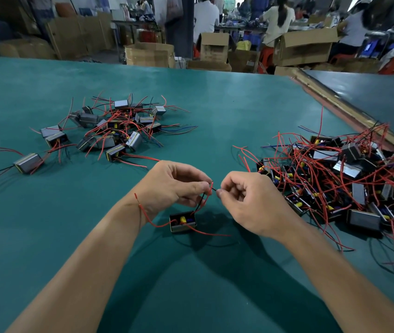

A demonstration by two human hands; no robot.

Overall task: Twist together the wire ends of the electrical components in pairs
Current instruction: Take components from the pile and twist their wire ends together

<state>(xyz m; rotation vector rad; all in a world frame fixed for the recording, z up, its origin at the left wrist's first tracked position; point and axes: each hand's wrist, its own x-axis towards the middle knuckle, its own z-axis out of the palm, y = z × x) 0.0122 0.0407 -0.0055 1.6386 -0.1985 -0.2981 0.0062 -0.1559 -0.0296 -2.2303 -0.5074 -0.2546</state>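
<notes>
Red wire ends (210,186), pinched by left hand (174,186), right hand (251,200)

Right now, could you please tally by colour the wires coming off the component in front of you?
Red wires: 3
Black wires: 1
Total: 4 on the component; the left hand and right hand pinch one red and the black.

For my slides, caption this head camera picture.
Left hand and right hand pinch wire ends of a component above a green table.
</notes>
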